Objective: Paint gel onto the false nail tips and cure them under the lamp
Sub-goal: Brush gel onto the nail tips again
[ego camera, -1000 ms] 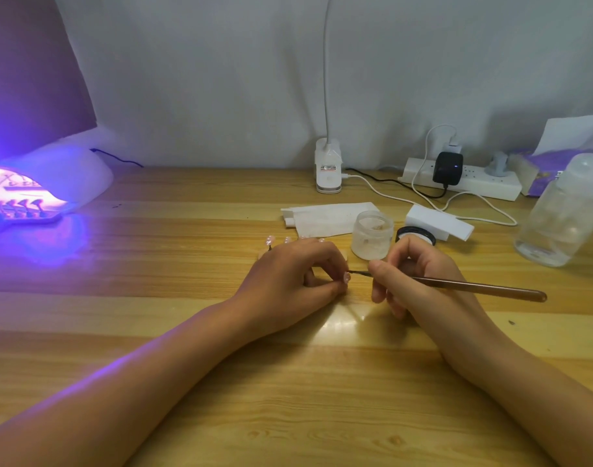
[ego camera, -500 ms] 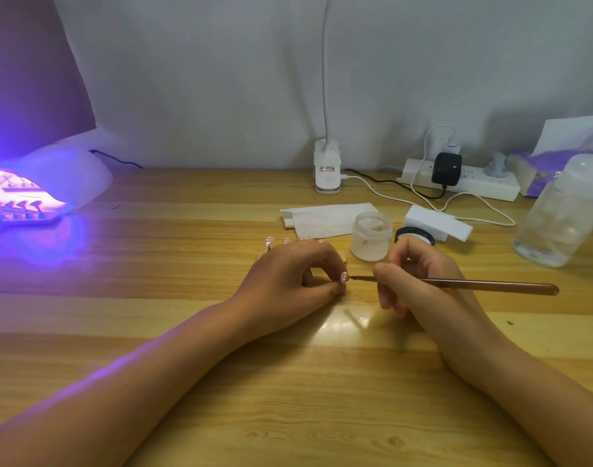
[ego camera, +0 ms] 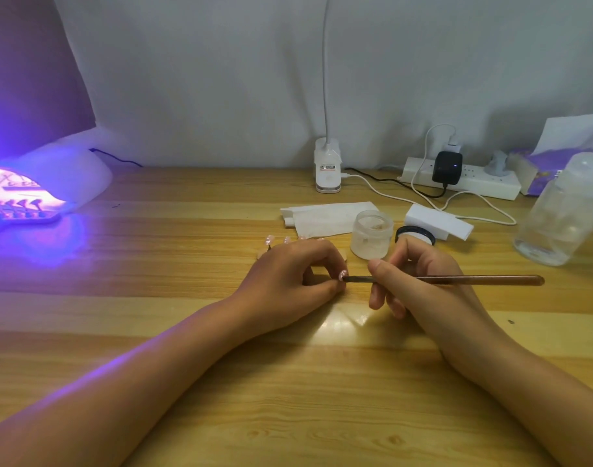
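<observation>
Both forearms lie across the near part of the wooden worktop [ego camera: 288, 399], reaching away from the viewer; the left hand [ego camera: 288, 281] rests on the wood near the middle, its fingers [ego camera: 325, 254] curled and pinched together on a small pink nail tip [ego camera: 343, 274], which shows at the hand's right edge; whether the tip sits on a holder inside the grip cannot be told. Just right of it, the right hand [ego camera: 423, 284] holds a thin brown brush [ego camera: 473, 280] like a pen, thumb and forefinger clamped on the shaft; the handle runs out level to the right and the dark point touches the held tip.

Just beyond the left hand's knuckles, a few more pale nail tips [ego camera: 270, 240] peep out in a short row; what carries them is hidden. Farther back, between the two hands, stands a frosted jar [ego camera: 372, 234] with no lid on it; to its right sits a low black-rimmed pot [ego camera: 415, 233], partly behind the right hand, and next to that a white block [ego camera: 438, 221]; a folded white tissue [ego camera: 325, 217] lies left of the jar. A clear plastic bottle [ego camera: 564, 210] stands at the far right.

At far left the curing lamp [ego camera: 62, 176] glows violet, with small dark stands [ego camera: 22, 205] lined up in its mouth; along the back wall are a white clip lamp base [ego camera: 328, 170], a white power strip [ego camera: 484, 183] carrying a black adapter [ego camera: 446, 167], and a purple tissue pack [ego camera: 531, 166].
</observation>
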A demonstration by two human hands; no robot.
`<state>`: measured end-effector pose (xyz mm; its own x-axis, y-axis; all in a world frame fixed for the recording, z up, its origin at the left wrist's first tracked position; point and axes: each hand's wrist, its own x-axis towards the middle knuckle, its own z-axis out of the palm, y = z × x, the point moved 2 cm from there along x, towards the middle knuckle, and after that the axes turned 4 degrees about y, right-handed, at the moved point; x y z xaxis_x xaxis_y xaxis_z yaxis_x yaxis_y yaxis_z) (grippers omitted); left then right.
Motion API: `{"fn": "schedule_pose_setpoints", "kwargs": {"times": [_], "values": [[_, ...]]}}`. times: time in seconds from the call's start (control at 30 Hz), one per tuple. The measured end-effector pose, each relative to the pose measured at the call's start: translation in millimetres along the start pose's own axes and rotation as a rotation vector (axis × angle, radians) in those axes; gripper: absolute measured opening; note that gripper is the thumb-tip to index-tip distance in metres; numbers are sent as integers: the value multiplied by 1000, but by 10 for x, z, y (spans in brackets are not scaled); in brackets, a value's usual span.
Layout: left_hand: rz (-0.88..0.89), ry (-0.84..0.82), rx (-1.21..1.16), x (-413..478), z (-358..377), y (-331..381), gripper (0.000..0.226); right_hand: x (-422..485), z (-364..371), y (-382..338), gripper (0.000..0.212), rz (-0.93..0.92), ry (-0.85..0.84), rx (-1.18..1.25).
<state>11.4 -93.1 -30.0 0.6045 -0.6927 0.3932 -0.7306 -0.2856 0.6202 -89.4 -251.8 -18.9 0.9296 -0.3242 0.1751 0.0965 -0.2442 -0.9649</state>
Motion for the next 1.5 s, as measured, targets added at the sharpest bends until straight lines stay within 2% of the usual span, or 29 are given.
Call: {"fn": "schedule_pose_setpoints", "kwargs": {"times": [0.4, 1.13, 1.37, 1.5], "values": [[-12, -8, 42, -11, -16, 27, 22, 3, 15, 16, 17, 5, -2, -76], [-9, 2, 1, 1, -4, 29, 11, 2, 4, 8, 17, 6, 23, -68], [-31, 4, 10, -15, -14, 49, 15, 4, -28, 18, 13, -1, 58, -28], [-23, 3, 22, -12, -22, 66, 17, 3, -11, -1, 13, -18, 14, -3]]}}
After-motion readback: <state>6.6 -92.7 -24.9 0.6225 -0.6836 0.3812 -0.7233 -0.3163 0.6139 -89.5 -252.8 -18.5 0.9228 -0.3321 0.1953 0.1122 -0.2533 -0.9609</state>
